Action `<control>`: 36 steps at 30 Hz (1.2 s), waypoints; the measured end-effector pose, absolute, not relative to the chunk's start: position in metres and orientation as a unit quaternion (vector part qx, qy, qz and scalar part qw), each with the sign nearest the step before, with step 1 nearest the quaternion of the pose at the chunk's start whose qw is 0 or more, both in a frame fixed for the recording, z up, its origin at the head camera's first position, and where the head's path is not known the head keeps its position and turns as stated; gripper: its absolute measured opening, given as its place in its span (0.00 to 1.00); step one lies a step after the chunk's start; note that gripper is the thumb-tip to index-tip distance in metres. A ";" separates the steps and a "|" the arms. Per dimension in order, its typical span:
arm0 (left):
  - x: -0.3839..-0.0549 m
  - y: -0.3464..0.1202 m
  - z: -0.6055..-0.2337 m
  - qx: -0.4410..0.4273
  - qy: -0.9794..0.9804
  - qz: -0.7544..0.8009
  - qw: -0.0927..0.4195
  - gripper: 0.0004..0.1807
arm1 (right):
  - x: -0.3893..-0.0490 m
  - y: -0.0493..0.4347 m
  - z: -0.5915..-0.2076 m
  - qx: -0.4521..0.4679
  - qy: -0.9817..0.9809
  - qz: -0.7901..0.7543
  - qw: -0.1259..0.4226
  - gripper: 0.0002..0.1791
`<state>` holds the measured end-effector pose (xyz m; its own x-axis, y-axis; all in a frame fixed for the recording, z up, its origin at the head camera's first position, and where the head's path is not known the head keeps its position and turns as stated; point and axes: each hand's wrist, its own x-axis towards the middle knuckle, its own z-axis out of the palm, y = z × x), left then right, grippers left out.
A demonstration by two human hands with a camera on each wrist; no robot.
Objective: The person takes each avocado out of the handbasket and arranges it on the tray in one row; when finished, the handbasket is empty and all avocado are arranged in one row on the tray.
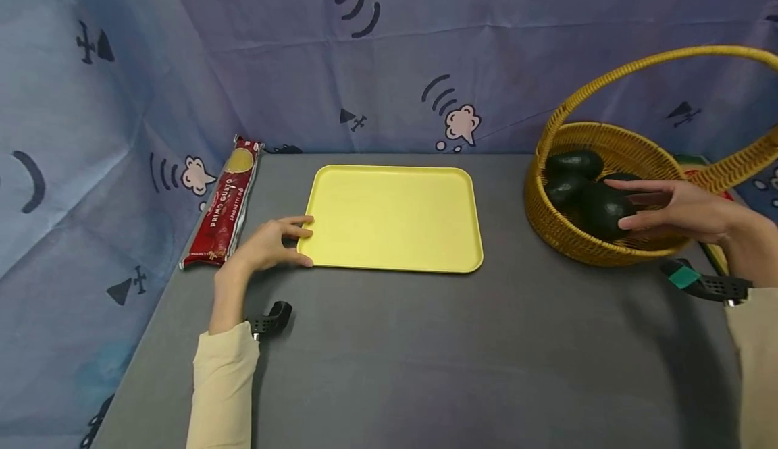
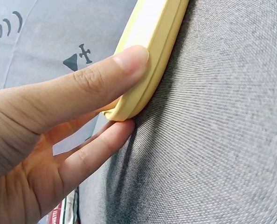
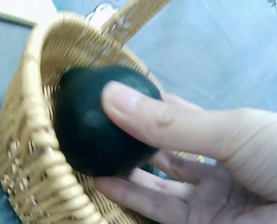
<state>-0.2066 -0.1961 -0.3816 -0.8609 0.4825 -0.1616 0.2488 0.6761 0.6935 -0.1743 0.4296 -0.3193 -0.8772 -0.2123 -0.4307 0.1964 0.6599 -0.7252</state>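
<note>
My left hand (image 1: 270,243) holds the left edge of a yellow tray (image 1: 395,219) lying flat on the table. In the left wrist view the thumb (image 2: 129,60) presses the tray's rim (image 2: 150,56) from one side, with fingers at its corner. At the right, my right hand (image 1: 687,213) reaches into a wicker basket (image 1: 589,250) and grips a dark green avocado (image 1: 604,213). The right wrist view shows the thumb on the held avocado (image 3: 96,126) and fingers beneath it, slightly blurred. Several more avocados (image 1: 574,164) lie in the basket.
A red packet of spaghetti (image 1: 225,206) lies left of the tray. The basket's tall handle (image 1: 650,64) arches above it. A partly hidden package (image 1: 693,162) sits behind the basket. Patterned blue cloth (image 1: 389,64) hangs along the back of the grey table (image 1: 425,354).
</note>
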 end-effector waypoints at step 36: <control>-0.207 -0.180 -0.373 0.171 0.923 0.297 0.176 0.33 | -0.136 0.312 -0.300 0.036 0.706 -0.699 0.111 0.43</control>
<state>-0.2066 -0.1801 -0.3725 -0.8792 0.4211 -0.2229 0.2116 0.7643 0.6092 -0.1357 0.3121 -0.2998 -0.9728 -0.1051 -0.2065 0.2055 0.0206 -0.9784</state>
